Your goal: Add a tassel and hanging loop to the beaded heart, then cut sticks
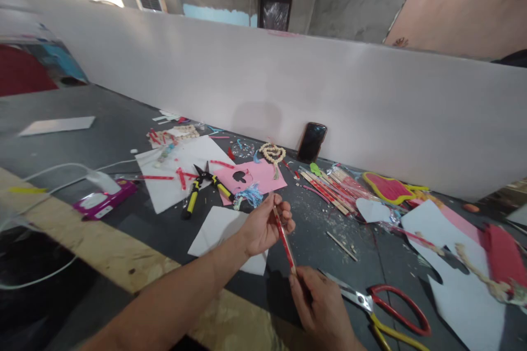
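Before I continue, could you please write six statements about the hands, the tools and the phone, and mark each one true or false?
1. The left hand and right hand hold the same red stick. True.
2. The pliers and scissors both have yellow on their handles. True.
3. The pliers lie shut. False: their jaws are spread open.
4. The scissors are nearer to the left hand. False: they lie beside the right hand.
5. The phone stands by the white panel. True.
6. The phone's screen is brightly lit. False: it is dark.
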Available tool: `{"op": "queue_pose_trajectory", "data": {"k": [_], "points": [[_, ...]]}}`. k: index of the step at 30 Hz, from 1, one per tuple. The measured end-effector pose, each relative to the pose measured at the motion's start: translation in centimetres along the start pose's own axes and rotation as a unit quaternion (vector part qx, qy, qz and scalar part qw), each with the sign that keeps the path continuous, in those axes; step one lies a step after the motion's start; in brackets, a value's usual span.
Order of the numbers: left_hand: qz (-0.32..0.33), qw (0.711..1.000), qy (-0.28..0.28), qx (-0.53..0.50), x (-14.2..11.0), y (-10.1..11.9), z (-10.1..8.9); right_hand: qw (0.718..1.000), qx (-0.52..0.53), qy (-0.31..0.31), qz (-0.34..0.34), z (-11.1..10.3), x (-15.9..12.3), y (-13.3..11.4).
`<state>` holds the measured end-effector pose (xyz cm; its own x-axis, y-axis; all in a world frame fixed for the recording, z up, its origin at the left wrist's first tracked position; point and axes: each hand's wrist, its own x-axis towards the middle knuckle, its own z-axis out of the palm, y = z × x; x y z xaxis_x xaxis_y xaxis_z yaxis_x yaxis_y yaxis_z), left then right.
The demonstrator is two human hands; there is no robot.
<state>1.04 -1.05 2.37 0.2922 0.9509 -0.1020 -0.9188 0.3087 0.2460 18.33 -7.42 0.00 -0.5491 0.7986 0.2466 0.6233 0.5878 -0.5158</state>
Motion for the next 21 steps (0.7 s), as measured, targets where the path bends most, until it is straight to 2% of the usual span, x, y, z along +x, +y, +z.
{"op": "queue_pose_trajectory", "data": {"k": [6, 12, 18, 21], "points": [[0.005, 0.996, -0.035, 0.077, -0.9, -1.6, 0.4, 0.999, 0.016, 0.045, -0.024, 0.2, -0.2, -0.6], [-0.037, 0.984, -0.067, 0.163, -2.0, -3.3, 1.0, 0.996, 0.055, 0.077, -0.005, -0.1, -0.2, -0.9], [-0.042, 0.975, -0.066, 0.206, -2.1, -3.2, 0.8, 0.997, 0.058, 0.049, 0.008, -0.9, -0.1, -1.0], [-0.011, 0.967, -0.055, 0.249, -2.1, -2.6, 0.8, 0.994, 0.061, 0.079, 0.036, -2.1, 0.0, -0.8]]}}
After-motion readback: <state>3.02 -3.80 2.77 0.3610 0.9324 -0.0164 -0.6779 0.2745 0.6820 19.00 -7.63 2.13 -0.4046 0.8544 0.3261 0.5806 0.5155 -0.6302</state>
